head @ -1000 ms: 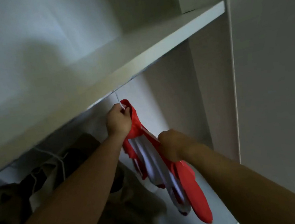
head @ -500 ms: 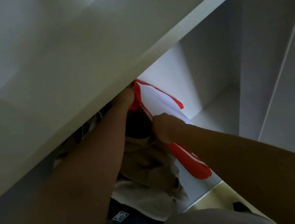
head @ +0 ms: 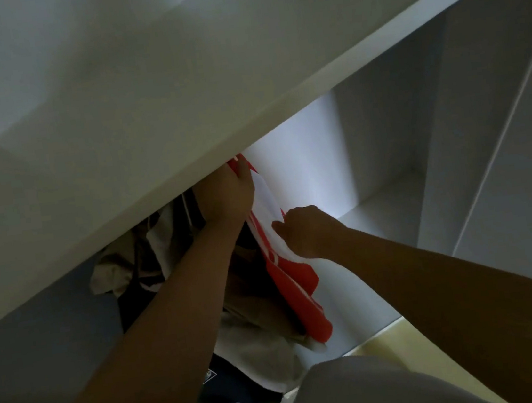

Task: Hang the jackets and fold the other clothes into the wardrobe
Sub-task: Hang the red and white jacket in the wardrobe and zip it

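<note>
Under shelf (head: 276,76) front edge: left hand (head: 227,196) grips top of red jacket (head: 303,297), fingers mostly hidden.
Right hand (head: 305,230): pinches jacket's white panel, lower down.
Change: jacket top lifted behind shelf edge; hanging looks nearly done.
Wardrobe (head: 384,140) bay: beige and dark clothes (head: 258,343) hang touching jacket's left.

White flat wardrobe shelf board (head: 243,80), 12 o'clock: smooth, matt, laminate look. Red-and-white thin cloth jacket (head: 303,297), centre: smooth, slightly slick fabric, soft folds. Beige cloth garments (head: 259,346), 6 o'clock: matt, coarser, creased. Dark navy cloth garment (head: 226,380), 6 o'clock: matt, small patch. Pale yellow floor (head: 389,340), 5 o'clock: smooth.
</note>
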{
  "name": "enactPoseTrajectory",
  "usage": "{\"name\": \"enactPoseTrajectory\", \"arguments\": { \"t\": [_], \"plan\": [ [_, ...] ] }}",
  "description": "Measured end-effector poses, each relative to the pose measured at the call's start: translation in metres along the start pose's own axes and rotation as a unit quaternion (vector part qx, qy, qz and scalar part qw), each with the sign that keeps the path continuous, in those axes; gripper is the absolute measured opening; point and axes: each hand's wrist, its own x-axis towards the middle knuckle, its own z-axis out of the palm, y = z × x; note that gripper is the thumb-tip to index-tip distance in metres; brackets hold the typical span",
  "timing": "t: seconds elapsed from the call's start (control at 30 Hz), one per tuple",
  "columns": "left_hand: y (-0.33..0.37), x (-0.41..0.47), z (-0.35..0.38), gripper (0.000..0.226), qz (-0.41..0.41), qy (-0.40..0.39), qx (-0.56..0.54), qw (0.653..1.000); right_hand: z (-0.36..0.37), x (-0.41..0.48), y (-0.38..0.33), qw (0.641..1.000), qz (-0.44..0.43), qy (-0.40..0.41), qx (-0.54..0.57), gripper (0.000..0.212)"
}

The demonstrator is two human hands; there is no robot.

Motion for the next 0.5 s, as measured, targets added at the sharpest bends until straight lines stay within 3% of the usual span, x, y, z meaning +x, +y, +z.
{"name": "enactPoseTrajectory", "arguments": {
  "t": [0.1,0.27,0.4,0.5],
  "plan": [
    [0.008,-0.012,0.011,0.020,0.070,-0.024,-0.088,0.993,-0.016,-0.019,0.015,0.998,0.008,0.049,-0.027,0.049],
    [0.030,-0.023,0.025,0.014,0.026,-0.155,-0.202,0.967,-0.035,-0.056,0.033,0.977,0.070,0.176,0.103,0.049],
    [0.055,-0.047,0.032,0.012,0.095,-0.252,-0.238,0.933,-0.035,-0.092,0.048,0.916,0.128,0.282,0.255,0.034],
    [0.077,-0.073,0.038,0.014,0.132,-0.303,-0.278,0.902,-0.031,-0.131,0.061,0.866,0.139,0.369,0.308,0.029]
  ]
}}
